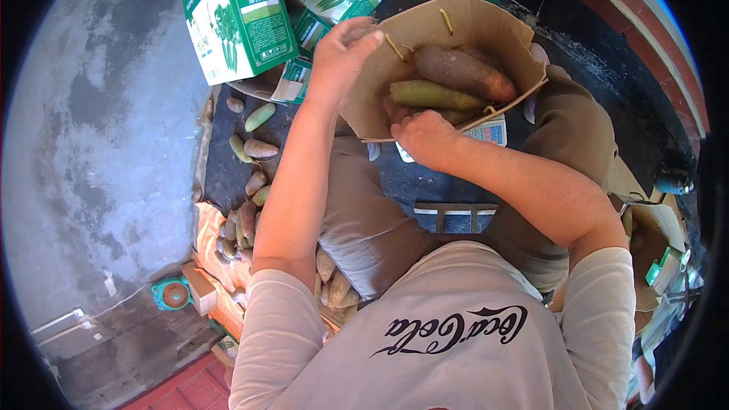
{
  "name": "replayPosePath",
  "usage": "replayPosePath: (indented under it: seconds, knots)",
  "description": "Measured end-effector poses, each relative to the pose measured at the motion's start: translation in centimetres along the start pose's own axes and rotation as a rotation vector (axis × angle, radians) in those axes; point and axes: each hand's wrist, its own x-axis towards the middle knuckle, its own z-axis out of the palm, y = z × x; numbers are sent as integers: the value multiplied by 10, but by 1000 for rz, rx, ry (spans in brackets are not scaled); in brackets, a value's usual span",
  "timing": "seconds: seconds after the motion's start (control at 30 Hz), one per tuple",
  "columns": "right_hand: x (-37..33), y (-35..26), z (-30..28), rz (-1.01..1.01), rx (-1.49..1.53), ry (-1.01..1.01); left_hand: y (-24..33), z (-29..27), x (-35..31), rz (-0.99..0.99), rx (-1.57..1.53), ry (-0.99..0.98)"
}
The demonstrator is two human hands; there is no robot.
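An opened cardboard box [364, 99] stands tilted toward me between my knees. In it lie several large, long root vegetables, among them a brownish-red one [463, 72] and a green one [437, 95]. My left hand [345, 57] is raised by the box's left rim, fingers loosely bent and apart, holding nothing I can see. At the near rim my right hand [427, 137] is closed over the cardboard edge; its fingertips are hidden. Beneath the box, partly covered, a white scale [486, 133] shows its keypad.
Green-and-white printed cartons [250, 26] stand at the far left. Loose roots [260, 148] lie scattered on the dark floor by my left leg, with a heap [241, 228] nearer. Another open box [657, 235] is at the right. A small teal device [171, 294] stands by the left wall.
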Motion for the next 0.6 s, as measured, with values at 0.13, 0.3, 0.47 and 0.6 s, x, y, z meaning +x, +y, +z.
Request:
replayPosePath:
  seconds: [0.13, 0.3, 0.47, 0.6]
  knots:
    - [2, -1, 2, -7, 4, -2, -1, -21, -7, 5, -63, 97]
    - [3, 4, 8, -49, -1, 32, -1, -35, -12, 11, -258, 168]
    - [3, 4, 11, -49, 23, 41, 3, -39, -15, -54, -426, 103]
    - [3, 5, 12, -56, -5, 35, 6, -41, -15, -53, -532, 55]
